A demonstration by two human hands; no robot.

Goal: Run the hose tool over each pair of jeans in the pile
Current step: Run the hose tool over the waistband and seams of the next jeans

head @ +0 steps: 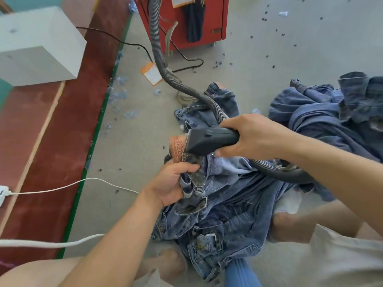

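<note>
Grey concrete floor (259,59) w/ dark lint specks scattered far right, red-brown strip w/ green edge (62,141) along the left, white box (39,48) far left, red cabinet (186,19) at the far end w/ grey corrugated hose (157,50) snaking down from it. Pile of blue jeans (331,112) bunched at right, well apart from the cabinet; another pair, the jeans in hand (219,208), spread near centre over the lap. Left hand (174,183) clamped on bunched waistband denim, lifting it up. Right hand (252,137) wrapped round the handle of the black hose tool (207,141), nozzle mouth pointing left, touching the raised fabric by the tan leather patch (178,148). Step in hand, prob.: working the waistband area. To do it well: keep cloth taut w/ left hand, hold nozzle flat to the denim, draw in slow overlapping strokes, watch the hose loop at right doesn't drag the pile. White cords (62,187) near left, clear of the work.
</note>
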